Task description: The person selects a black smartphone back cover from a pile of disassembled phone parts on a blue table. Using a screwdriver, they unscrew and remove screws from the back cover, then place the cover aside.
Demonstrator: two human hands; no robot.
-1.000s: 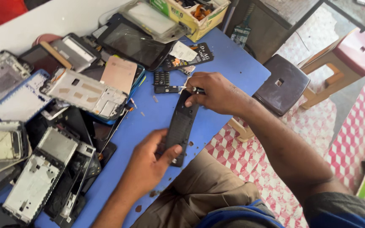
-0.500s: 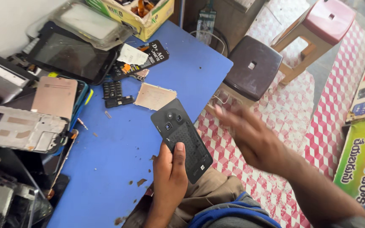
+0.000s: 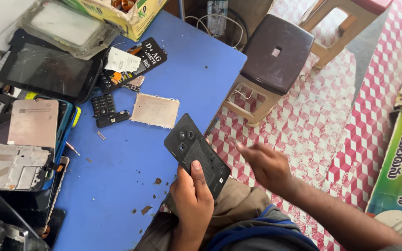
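My left hand [image 3: 191,197] grips a black phone back cover [image 3: 196,153] by its lower end, thumb lying on its dotted inner face. The cover tilts up to the left over the blue table's [image 3: 117,186] near edge, with its camera holes at the top. My right hand [image 3: 266,165] hovers just right of the cover over my lap, fingers loosely spread and pointing left, holding nothing. A thin metal plate [image 3: 155,110] lies flat on the table just above the cover.
Phone parts crowd the table's left: a black tablet [image 3: 47,69], a tan backplate [image 3: 33,123], a silver frame [image 3: 12,167], a small keypad [image 3: 102,105]. A cardboard box [image 3: 117,14] stands at the back. A dark-topped stool [image 3: 275,51] sits on the chequered floor.
My right hand let go of the black cover and drew back to the right. My left hand lifted the cover off the table toward me. The camera view swung right.
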